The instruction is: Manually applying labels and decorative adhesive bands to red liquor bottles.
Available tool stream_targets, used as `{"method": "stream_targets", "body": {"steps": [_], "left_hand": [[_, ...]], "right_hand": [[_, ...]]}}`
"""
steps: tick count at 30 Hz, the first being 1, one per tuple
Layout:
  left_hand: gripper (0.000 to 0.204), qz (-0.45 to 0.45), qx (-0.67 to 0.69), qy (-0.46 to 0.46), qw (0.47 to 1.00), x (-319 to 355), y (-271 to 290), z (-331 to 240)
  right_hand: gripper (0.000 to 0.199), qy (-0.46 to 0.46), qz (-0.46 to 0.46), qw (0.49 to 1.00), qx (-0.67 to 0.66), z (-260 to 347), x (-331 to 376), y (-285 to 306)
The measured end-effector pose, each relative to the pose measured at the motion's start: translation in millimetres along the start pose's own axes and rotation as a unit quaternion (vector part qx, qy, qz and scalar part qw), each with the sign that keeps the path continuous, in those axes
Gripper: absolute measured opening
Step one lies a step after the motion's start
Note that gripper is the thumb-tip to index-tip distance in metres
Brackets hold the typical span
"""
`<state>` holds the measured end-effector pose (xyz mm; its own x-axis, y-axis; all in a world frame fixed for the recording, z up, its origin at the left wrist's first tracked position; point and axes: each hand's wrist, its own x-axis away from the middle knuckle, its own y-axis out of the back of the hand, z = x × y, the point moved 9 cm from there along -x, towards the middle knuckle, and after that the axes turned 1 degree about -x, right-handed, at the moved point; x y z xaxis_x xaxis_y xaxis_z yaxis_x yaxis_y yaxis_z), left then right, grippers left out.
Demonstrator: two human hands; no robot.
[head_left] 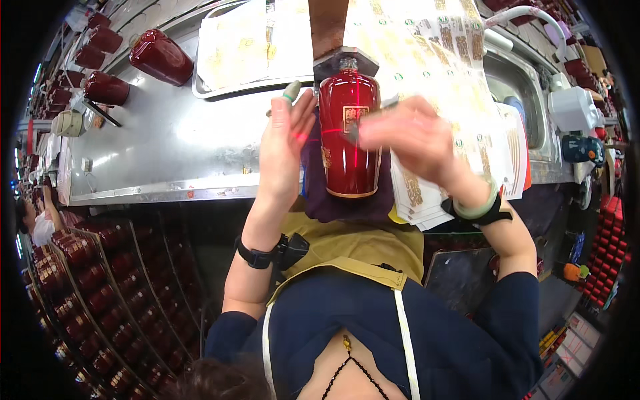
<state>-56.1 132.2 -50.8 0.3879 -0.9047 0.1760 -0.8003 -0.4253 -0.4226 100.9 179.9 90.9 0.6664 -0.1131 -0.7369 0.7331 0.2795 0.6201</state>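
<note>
A glossy dark red glass bottle [351,160] lies on a dark purple cloth [313,177] at the bench edge, its clear neck toward a metal holder [327,63]. A small gold-framed label [355,119] is on its face, and red laser lines cross the glass. My left hand [285,133] is beside the bottle's left side, fingers stretched out, holding nothing; one digit wears a grey-green finger cover. Over the bottle's right side is my right hand [417,140], smeared by motion. Whether it holds anything or touches the label cannot be made out.
Sheets of gold-printed labels [427,60] spread to the right, near a sink [513,87]. On the left stand a tray with sheets [233,50] and another red bottle [160,57] on the metal bench. Racks of red bottles [100,287] fill the lower left.
</note>
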Motion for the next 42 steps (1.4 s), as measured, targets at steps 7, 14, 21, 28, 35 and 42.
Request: {"method": "stream_targets", "body": {"steps": [7,14,21,28,35,42], "left_hand": [[0.061,0.021,-0.027,-0.042,0.999,-10,-31,-1],[0.055,-0.015,-0.036,-0.048,0.998,-13,-28,-2],[0.060,-0.019,-0.025,0.018,0.999,-7,-15,-1],[0.077,0.013,-0.043,0.042,0.998,4,-12,-1],[0.096,0.030,-0.032,0.041,0.998,7,-19,-7],[0.103,0.035,-0.109,0.037,0.993,13,-22,-14]], "right_hand": [[0.029,-0.143,-0.010,0.988,0.057,-32,49,8],[0.022,-0.049,0.143,0.988,0.003,3,39,-36],[0.016,-0.058,0.045,0.966,0.248,-45,-22,-12],[0.020,-0.010,0.062,0.997,-0.051,-14,24,-20],[0.020,0.093,0.044,0.993,0.049,15,0,-19],[0.015,-0.026,-0.005,0.966,0.255,-34,-31,2]]}}
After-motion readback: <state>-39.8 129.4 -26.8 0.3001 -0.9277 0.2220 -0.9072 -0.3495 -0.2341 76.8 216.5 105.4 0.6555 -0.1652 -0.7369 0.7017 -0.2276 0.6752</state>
